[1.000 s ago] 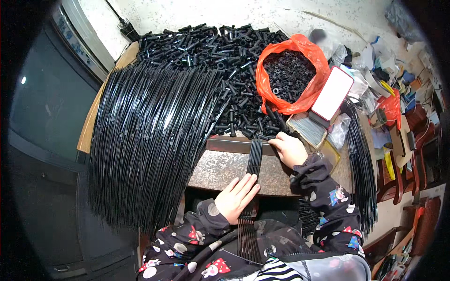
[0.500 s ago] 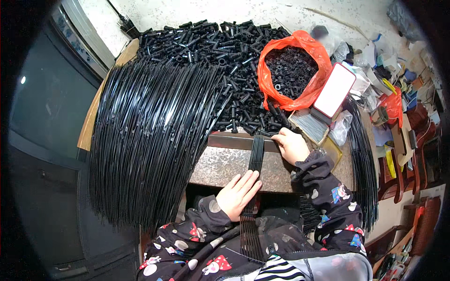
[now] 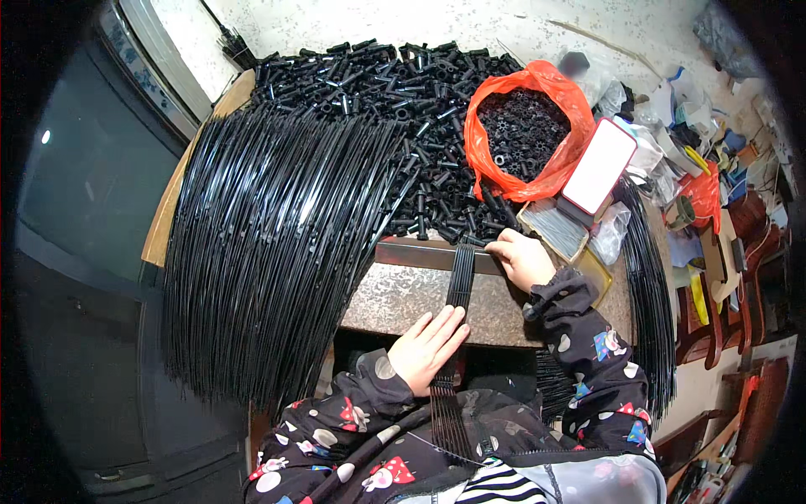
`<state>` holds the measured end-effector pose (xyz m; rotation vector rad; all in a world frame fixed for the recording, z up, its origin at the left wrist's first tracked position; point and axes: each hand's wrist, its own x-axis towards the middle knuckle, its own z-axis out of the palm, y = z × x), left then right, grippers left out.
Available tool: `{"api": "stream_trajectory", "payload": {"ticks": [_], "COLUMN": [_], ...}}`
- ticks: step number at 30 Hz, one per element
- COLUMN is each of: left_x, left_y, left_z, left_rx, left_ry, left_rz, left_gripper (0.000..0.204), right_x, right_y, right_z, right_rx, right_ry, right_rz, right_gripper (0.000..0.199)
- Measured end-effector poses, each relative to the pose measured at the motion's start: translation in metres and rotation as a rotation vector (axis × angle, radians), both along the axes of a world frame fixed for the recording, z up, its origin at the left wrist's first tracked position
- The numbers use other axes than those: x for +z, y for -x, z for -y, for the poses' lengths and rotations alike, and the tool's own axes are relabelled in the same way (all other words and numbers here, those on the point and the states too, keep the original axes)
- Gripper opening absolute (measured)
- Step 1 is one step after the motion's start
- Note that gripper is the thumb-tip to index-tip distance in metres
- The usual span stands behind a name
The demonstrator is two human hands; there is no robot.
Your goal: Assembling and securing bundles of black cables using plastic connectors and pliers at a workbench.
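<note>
In the head view, a band of thin black strips (image 3: 461, 281) ran beneath the left hand (image 3: 426, 349), its upper end just left of the right hand (image 3: 522, 260). The strips looked light, springy and slick, likely easiest to hold flat across the band, above the left hand. That hand lay flattened, fingers extended, near the desk's (image 3: 386, 302) edge; the right bent its fingers at the metal bar (image 3: 416, 252), any grasp impossible to tell.

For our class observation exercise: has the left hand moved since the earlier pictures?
No: the left hand shows no clear shift in any direction against the tabletop.
</note>
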<state>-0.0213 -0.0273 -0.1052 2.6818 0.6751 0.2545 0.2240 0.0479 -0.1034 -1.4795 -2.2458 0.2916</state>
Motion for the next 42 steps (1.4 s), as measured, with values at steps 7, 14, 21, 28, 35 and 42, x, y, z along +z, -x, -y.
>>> {"api": "stream_trajectory", "payload": {"ticks": [7, 14, 21, 28, 35, 42], "left_x": [-0.002, -0.001, 0.0, -0.001, -0.005, -0.004], "left_y": [-0.003, -0.002, -0.001, 0.001, 0.003, 0.004], "left_z": [0.0, 0.001, -0.001, -0.002, -0.002, -0.001], "left_rx": [0.011, 0.02, 0.006, -0.002, 0.02, -0.002], "left_ry": [-0.013, -0.023, 0.001, 0.0, 0.01, 0.017], "left_rz": [0.011, -0.024, 0.001, -0.028, 0.026, -0.006], "left_gripper": [0.084, 0.086, 0.086, 0.088, 0.087, 0.085], "right_x": [0.0, -0.004, 0.002, 0.009, 0.007, -0.003], "right_y": [-0.006, 0.005, 0.003, 0.004, -0.009, -0.003], "right_z": [0.003, -0.001, -0.007, -0.01, 0.002, -0.008], "right_rx": [-0.024, -0.024, 0.051, 0.05, 0.081, 0.11], "right_ry": [-0.03, 0.013, 0.051, -0.275, -0.083, 0.024], "right_rz": [-0.046, -0.001, 0.064, 0.207, 0.128, -0.096], "right_gripper": [0.013, 0.016, 0.021, 0.014, 0.022, 0.013]}}
